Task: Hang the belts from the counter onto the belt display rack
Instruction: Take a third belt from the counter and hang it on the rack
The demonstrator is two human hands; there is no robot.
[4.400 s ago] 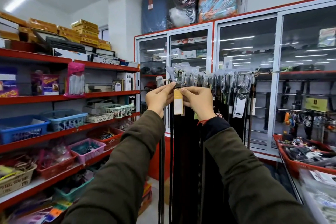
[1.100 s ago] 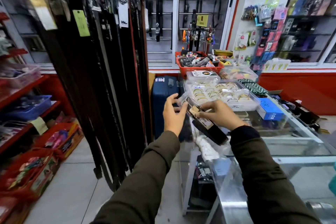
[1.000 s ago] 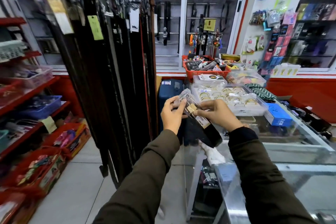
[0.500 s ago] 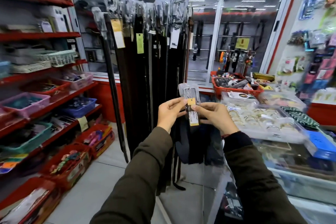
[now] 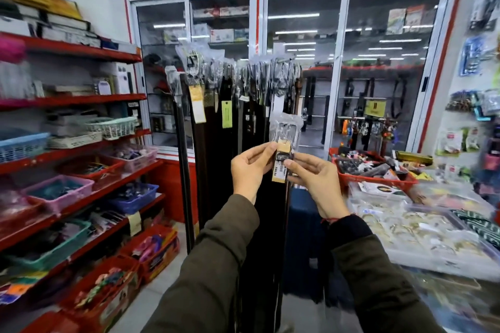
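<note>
I hold a dark belt [image 5: 273,224] upright at chest height; its buckle end is wrapped in clear plastic and carries a tan price tag [image 5: 281,170]. My left hand [image 5: 250,169] pinches it from the left just below the buckle. My right hand [image 5: 315,181] pinches it from the right at the tag. The strap hangs down between my sleeves. Behind it stands the belt display rack [image 5: 235,73], crowded with several dark hanging belts in plastic-wrapped buckles. The belt's top sits below the rack's rail and apart from it.
Red shelves [image 5: 81,100] with baskets run along the left. The glass counter [image 5: 422,246] with clear trays and a red tray [image 5: 373,174] is at the right. Glass-door cabinets [image 5: 303,62] stand behind the rack. A dark blue case [image 5: 303,227] sits on the floor by the counter.
The view has swung from the counter to the rack. Both hands have raised the belt from the counter's edge up in front of the hanging belts.
</note>
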